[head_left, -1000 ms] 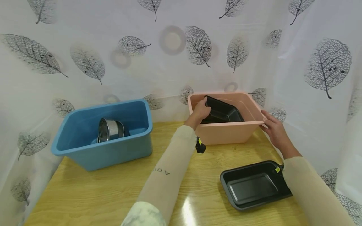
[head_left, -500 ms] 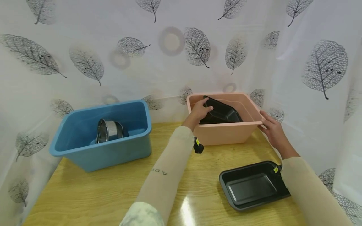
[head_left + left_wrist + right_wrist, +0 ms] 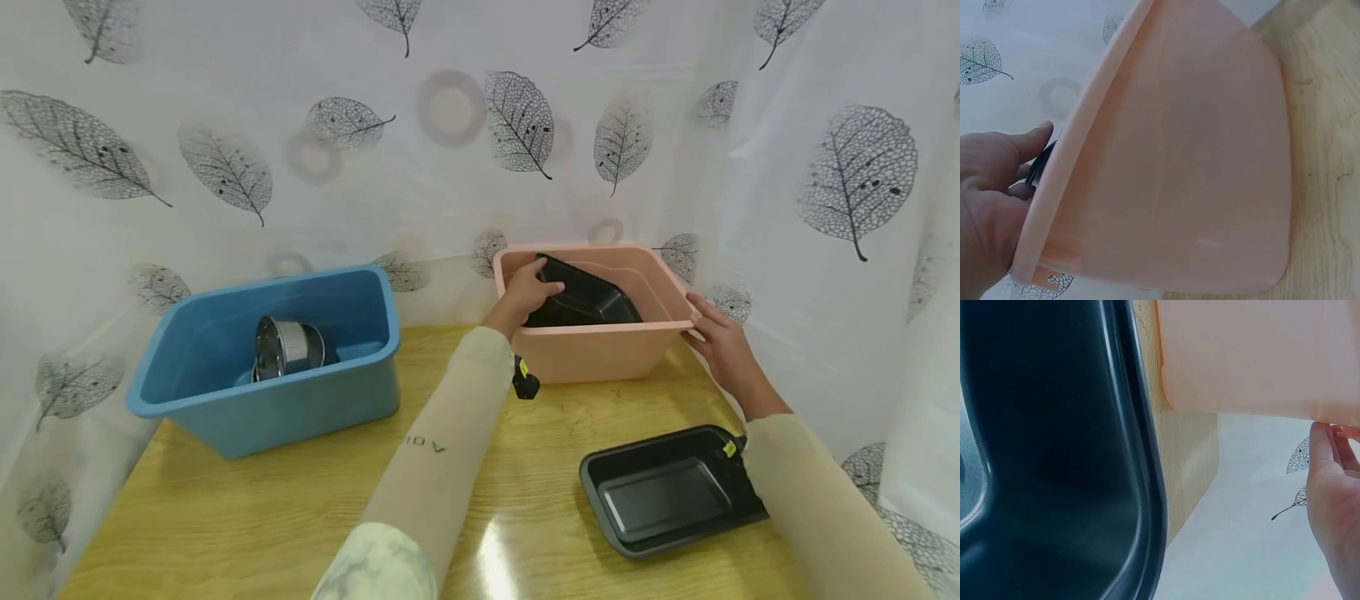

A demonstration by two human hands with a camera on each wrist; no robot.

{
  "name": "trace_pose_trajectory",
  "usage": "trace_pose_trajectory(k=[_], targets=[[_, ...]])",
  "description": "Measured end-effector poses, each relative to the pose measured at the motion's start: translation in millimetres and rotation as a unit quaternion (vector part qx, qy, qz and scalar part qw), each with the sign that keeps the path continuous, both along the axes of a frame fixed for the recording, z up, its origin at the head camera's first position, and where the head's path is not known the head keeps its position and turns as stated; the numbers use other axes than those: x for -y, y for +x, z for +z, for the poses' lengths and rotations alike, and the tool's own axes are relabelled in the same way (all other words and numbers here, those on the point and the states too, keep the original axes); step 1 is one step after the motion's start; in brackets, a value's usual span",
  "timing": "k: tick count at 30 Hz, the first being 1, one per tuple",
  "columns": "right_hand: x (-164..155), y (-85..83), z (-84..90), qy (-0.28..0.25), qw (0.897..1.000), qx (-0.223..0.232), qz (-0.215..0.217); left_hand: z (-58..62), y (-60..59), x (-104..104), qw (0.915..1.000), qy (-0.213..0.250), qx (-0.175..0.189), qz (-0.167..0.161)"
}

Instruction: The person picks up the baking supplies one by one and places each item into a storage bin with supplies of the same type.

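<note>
left hand (image 3: 531,292) reaches into the pink bin (image 3: 600,354), fingers curled round the upper left edge of a black baking tray (image 3: 585,302) that leans tilted inside it, one end up against the back-left wall; not lifted clear of the rim; right hand (image 3: 716,342) rests on the bin's right front corner, fingers fairly straight along the rim, holding nothing, seems to steady it; judged progress: about halfway, one matching black tray (image 3: 663,492) already lies flat on the wooden table (image 3: 300,500) in front of the bin, near the right forearm, the tilted one is left; tray in hand looks dark, matte, rectangular with rounded corners and raised rim, empty as far as shown; blue bin (image 3: 270,400) well apart to the left holds metal bowls (image 3: 288,346) on edge; left wrist view shows only the pink wall (image 3: 1197,156) and the thumb over the rim.
</note>
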State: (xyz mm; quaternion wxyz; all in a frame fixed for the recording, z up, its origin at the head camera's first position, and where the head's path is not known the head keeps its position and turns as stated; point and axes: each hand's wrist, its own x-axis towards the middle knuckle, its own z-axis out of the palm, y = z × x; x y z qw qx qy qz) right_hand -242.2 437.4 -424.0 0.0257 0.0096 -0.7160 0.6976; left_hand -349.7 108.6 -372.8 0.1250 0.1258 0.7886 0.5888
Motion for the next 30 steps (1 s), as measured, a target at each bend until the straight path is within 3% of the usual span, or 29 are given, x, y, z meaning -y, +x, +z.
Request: trace_pose_trajectory(k=[10,17,30], targets=[[0.8,-0.2,0.3,-0.002,1.0,-0.004,0.002,-0.4,0.7,-0.7,0.9999,0.007,0.001,0.013],[0.5,0.1,-0.4,-0.001,1.0,-0.002,-0.001,-0.3,0.2,0.5,0.9996,0.027,0.007,0.005],[1.1,0.8,-0.1,-0.011,1.0,0.002,-0.005,-0.5,-2.0,-1.1,0.9987,0.048,-0.02,0.003]])
